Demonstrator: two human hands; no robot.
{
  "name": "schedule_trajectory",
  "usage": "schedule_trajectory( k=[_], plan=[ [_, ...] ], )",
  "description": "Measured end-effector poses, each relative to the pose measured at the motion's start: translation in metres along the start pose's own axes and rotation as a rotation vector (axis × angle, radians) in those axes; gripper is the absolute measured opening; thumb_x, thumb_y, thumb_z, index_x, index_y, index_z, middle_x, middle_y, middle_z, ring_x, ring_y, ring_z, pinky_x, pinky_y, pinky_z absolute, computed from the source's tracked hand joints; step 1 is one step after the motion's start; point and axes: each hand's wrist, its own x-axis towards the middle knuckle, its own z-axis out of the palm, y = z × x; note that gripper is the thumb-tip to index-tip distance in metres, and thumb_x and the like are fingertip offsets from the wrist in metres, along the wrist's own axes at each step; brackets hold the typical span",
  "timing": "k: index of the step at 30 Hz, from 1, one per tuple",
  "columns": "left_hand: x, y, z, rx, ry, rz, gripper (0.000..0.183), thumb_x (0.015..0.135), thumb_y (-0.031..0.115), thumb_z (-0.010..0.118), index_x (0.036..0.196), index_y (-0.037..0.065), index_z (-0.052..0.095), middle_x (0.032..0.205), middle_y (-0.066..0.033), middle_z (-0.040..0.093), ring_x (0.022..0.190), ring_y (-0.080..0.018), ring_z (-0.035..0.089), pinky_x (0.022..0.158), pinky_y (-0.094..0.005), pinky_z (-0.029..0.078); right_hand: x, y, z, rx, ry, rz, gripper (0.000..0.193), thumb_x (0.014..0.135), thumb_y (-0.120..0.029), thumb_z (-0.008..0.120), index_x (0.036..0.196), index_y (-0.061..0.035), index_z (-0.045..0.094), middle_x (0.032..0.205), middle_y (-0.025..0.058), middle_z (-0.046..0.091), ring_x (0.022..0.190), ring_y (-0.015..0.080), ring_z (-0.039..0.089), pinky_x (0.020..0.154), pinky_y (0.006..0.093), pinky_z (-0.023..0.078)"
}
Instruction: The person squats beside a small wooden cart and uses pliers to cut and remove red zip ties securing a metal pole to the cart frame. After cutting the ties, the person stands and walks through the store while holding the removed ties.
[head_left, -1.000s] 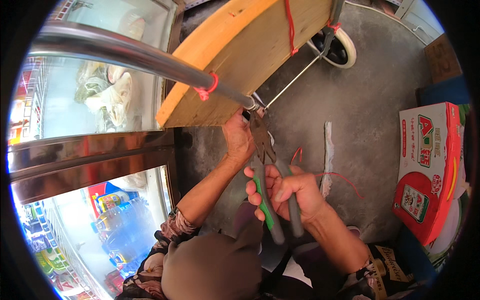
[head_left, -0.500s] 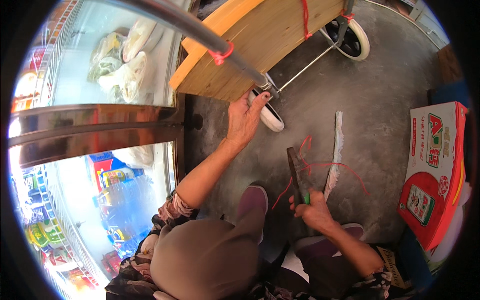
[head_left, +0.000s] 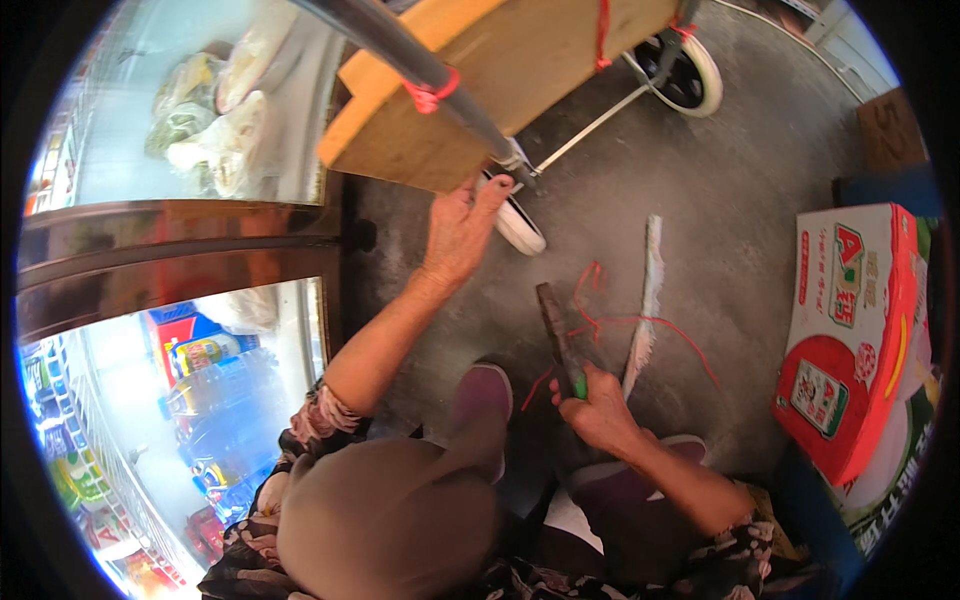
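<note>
A wheeled metal cart frame (head_left: pixel 430 75) stands at the top, with a wooden board (head_left: pixel 480 80) tied to it by red cord (head_left: pixel 425 97). My left hand (head_left: pixel 458 235) grips the frame's lower end just above a white-rimmed wheel (head_left: pixel 520 228); its thumb is on top, and its other fingers are partly hidden under the board. My right hand (head_left: pixel 600 410) is closed round the green handle of a knife (head_left: pixel 557 325) with a dark, worn blade pointing away from me. Beyond the blade, loose red cord (head_left: pixel 660 323) and a whitish strip (head_left: pixel 647 290) lie on the floor.
On the left, a lit glass-fronted fridge (head_left: pixel 180 235) holds bottles and bagged food. A red and white carton (head_left: pixel 850 330) stands at the right beside a brown box (head_left: pixel 893 130). My shoes (head_left: pixel 482 410) are on the grey floor (head_left: pixel 740 190); another wheel (head_left: pixel 690 80) stands far off.
The whole scene has shifted slightly left in view. My left hand keeps its hold on the frame, and the knife stays in my right hand with its blade turned a little.
</note>
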Motion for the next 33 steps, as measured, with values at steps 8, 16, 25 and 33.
schedule_trajectory(
  k=[8,16,25,33],
  plan=[
    [-0.086,-0.016,-0.006,0.467,0.051,0.576,0.039,0.078,0.012,0.063,0.114,0.0,0.051,0.117,-0.0178,0.051,0.108,-0.0329,0.047,0.093,-0.0412,0.035,-0.031,0.025,0.01,-0.664,-0.205,-0.177,0.054,0.064,-0.01,0.06,0.111,0.0125,0.046,0.094,0.0276,0.056,0.084,0.0424,0.059,0.075,0.0446,0.049],
    [-0.121,-0.023,0.068,0.62,-0.706,0.373,0.043,0.074,0.018,0.071,0.111,0.006,0.053,0.097,-0.01,0.051,0.09,-0.0292,0.051,0.075,-0.0404,0.044,-0.073,0.016,-0.025,-0.847,-0.494,-0.121,0.043,0.061,-0.013,0.063,0.095,0.0115,0.051,0.09,0.0266,0.057,0.079,0.04,0.061,0.072,0.0447,0.051],
    [-0.107,-0.038,0.091,0.611,-0.659,0.374,0.024,0.075,0.014,0.066,0.092,0.003,0.054,0.092,-0.0133,0.048,0.087,-0.031,0.051,0.073,-0.0425,0.043,-0.097,-0.011,-0.109,-0.933,-0.346,0.05,0.041,0.061,-0.013,0.06,0.095,0.0092,0.051,0.084,0.0276,0.059,0.083,0.0401,0.06,0.072,0.0432,0.051],
    [-0.122,-0.026,0.087,0.756,-0.592,0.411,0.014,0.078,0.011,0.06,0.086,0.002,0.052,0.085,-0.0145,0.05,0.082,-0.0332,0.053,0.068,-0.0427,0.045,-0.054,0.006,-0.151,-0.588,0.57,0.225,0.034,0.068,-0.006,0.054,0.099,0.0077,0.051,0.082,0.0305,0.059,0.081,0.0445,0.059,0.071,0.0453,0.046]
  ],
)
